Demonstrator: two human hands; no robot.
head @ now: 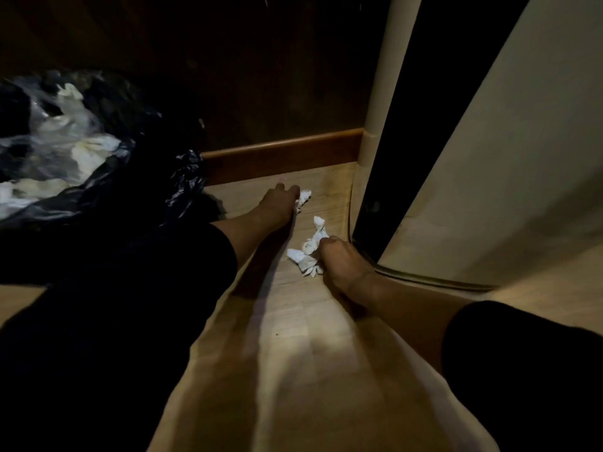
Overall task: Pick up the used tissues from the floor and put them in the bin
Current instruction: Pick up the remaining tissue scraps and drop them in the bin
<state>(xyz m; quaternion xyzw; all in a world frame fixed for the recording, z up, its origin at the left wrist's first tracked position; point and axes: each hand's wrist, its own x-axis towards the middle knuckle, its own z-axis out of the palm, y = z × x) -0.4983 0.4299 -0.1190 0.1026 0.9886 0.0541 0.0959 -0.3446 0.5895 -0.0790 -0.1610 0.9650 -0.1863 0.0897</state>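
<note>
Two crumpled white tissues lie on the pale wooden floor near the corner. My left hand (277,203) is down on the floor with its fingers closed on the far tissue (303,199), which sticks out to the right of my fingertips. My right hand (342,259) grips the larger near tissue (308,252), whose loose ends spread out to the left and up. The bin (98,197), lined with a black plastic bag, stands at the left. It holds white tissues and clear plastic (65,138).
A brown skirting board (280,154) runs along the dark wall behind the tissues. A cream door frame post (381,93) and an open cream door (489,158) stand at the right, with a dark gap between them. Bare floor (310,370) stretches toward me between my black sleeves.
</note>
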